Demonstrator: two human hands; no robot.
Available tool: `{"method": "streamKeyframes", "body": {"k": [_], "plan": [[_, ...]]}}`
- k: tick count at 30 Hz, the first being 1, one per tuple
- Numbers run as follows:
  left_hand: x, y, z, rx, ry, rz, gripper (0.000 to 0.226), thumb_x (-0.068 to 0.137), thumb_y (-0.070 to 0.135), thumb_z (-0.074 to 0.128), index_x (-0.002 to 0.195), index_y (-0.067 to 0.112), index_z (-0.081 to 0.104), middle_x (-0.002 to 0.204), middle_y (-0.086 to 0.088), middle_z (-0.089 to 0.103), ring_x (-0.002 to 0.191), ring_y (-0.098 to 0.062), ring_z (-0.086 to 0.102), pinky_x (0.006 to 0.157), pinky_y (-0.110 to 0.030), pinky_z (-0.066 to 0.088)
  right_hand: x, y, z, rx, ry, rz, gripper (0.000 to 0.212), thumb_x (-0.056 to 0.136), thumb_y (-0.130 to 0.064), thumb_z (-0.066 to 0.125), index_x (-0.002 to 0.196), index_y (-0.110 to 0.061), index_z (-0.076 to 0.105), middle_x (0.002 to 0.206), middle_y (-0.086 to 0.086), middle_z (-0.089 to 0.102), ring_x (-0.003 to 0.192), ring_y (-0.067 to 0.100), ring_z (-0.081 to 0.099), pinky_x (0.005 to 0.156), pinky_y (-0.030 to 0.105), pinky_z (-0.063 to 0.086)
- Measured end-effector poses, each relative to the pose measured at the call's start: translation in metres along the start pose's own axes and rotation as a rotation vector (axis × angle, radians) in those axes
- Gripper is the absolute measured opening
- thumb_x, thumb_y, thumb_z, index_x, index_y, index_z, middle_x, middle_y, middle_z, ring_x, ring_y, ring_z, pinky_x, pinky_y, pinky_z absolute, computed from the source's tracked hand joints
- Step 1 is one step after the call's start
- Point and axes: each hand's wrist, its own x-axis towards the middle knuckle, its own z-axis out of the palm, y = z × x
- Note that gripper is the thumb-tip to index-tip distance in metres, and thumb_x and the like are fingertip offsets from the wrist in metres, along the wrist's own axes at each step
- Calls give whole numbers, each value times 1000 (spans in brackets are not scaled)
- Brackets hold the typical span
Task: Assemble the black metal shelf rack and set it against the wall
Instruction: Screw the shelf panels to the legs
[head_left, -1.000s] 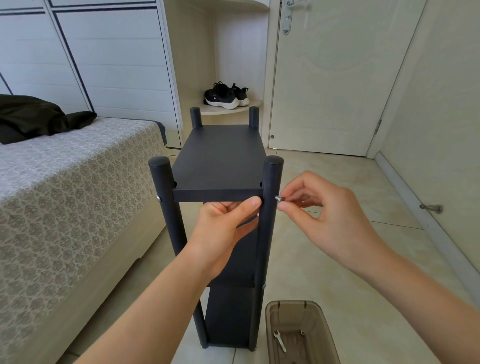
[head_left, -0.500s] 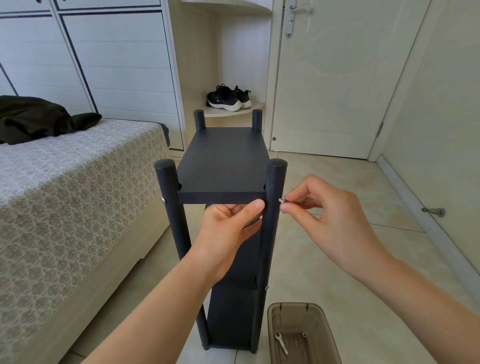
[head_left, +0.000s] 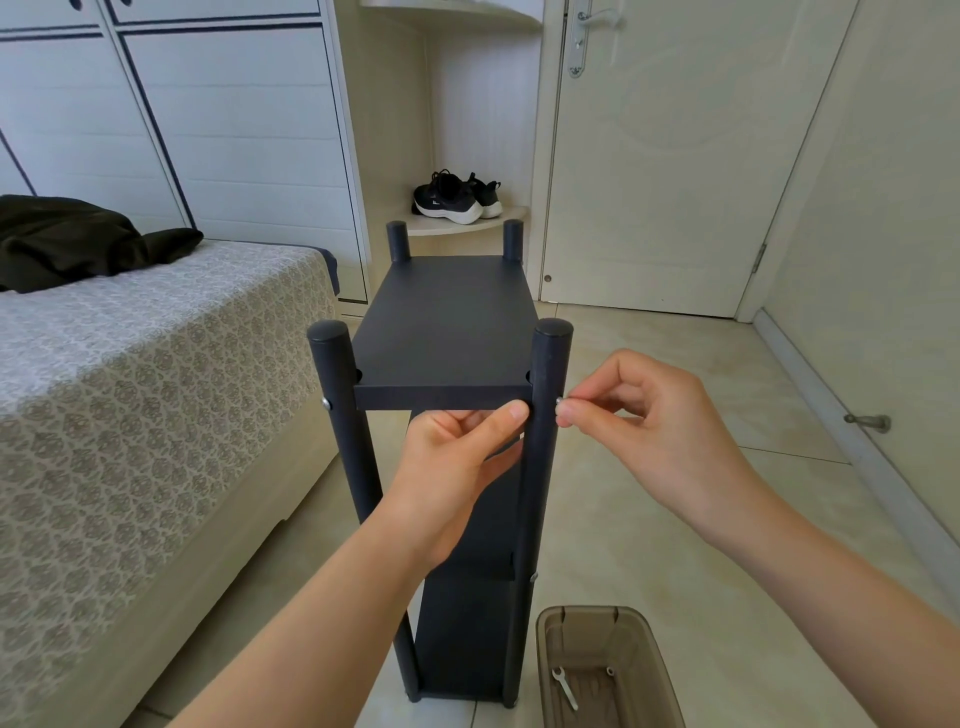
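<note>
Fingers of right hand (head_left: 670, 441) pinch a screw (head_left: 560, 400) at the matte-black 4-post rack (head_left: 452, 322) (left hand (head_left: 452, 478) grips shelf (head_left: 441, 397)).

Matt black rack (head_left: 447, 322) — glossy floor tiles (head_left: 649, 519)

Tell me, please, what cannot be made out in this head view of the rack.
All in the head view:
screw: depth in the near right post hidden by the right hand.
left hand: fingers hidden under the top shelf.
brown tray: near end cut off by the bottom edge.
part beside the wrench: too small.
</note>
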Motion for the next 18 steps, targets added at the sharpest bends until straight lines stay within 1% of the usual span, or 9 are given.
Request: {"method": "streamKeyframes", "body": {"k": [2, 3, 5, 7, 9, 11, 14, 16, 18], "plan": [[0, 0, 0, -10, 7, 1, 18, 80, 30, 70, 88, 18, 81, 101, -11, 77, 105, -23, 72, 85, -25, 58, 3, 2, -1, 42, 17, 40, 16, 77, -29, 80, 82, -26, 65, 77, -13, 72, 74, 1, 67, 68, 13, 48], [0, 0, 1, -15, 13, 0, 17, 80, 30, 70, 87, 19, 81, 100, -10, 77, 104, -23, 73, 82, -24, 58, 5, 4, -2, 73, 21, 71, 19, 75, -31, 81, 85, -26, 65, 78, -12, 72, 74, 3, 67, 70, 14, 49], [0, 0, 2, -11, 28, -6, 16, 81, 29, 70, 86, 20, 82, 98, -9, 77, 102, -22, 73, 80, -22, 57, 8, 8, -4, 150, 4, 148, 27, 72, -34, 82, 93, -28, 66, 82, -9, 73, 79, 10, 68, 76, 27, 55], [0, -1, 2, -2, 38, -11, 15, 81, 29, 70, 85, 20, 82, 98, -8, 77, 102, -21, 73, 78, -21, 57, 11, 11, -6, 250, -70, 218, 33, 73, -32, 82, 102, -32, 67, 90, -8, 73, 89, 14, 69, 80, 34, 58], [0, -1, 2, -3, 41, -15, 16, 81, 29, 69, 86, 20, 82, 99, -8, 77, 102, -21, 73, 77, -20, 57, 13, 11, -6, 327, -191, 244, 37, 80, -29, 78, 113, -40, 65, 100, -9, 73, 98, 12, 69, 86, 37, 58], [-1, -1, 1, -9, 36, -13, 16, 82, 29, 69, 87, 20, 82, 101, -9, 77, 103, -21, 73, 78, -21, 57, 15, 10, -7, 332, -295, 226, 42, 86, -26, 73, 121, -45, 60, 110, -10, 71, 107, 9, 66, 91, 38, 56], [-2, 0, 2, -17, 43, -12, 17, 83, 29, 68, 88, 20, 81, 103, -10, 77, 104, -22, 73, 80, -22, 58, 19, 7, -11, 321, -379, 191, 44, 93, -17, 64, 129, -41, 57, 120, -6, 68, 114, 10, 63, 92, 36, 54], [-3, 0, 3, -26, 39, -9, 18, 83, 29, 68, 89, 19, 81, 104, -11, 77, 105, -22, 73, 81, -22, 58, 20, 5, -12, 310, -395, 193, 40, 95, -13, 61, 129, -35, 59, 119, -6, 69, 113, 9, 64, 93, 35, 53], [-4, 0, 4, -22, 41, -2, 18, 83, 29, 67, 88, 19, 82, 103, -10, 77, 104, -21, 73, 79, -21, 57, 20, 4, -12, 267, -380, 187, 36, 96, -14, 61, 127, -33, 61, 118, -7, 69, 111, 7, 64, 94, 35, 53]]}}
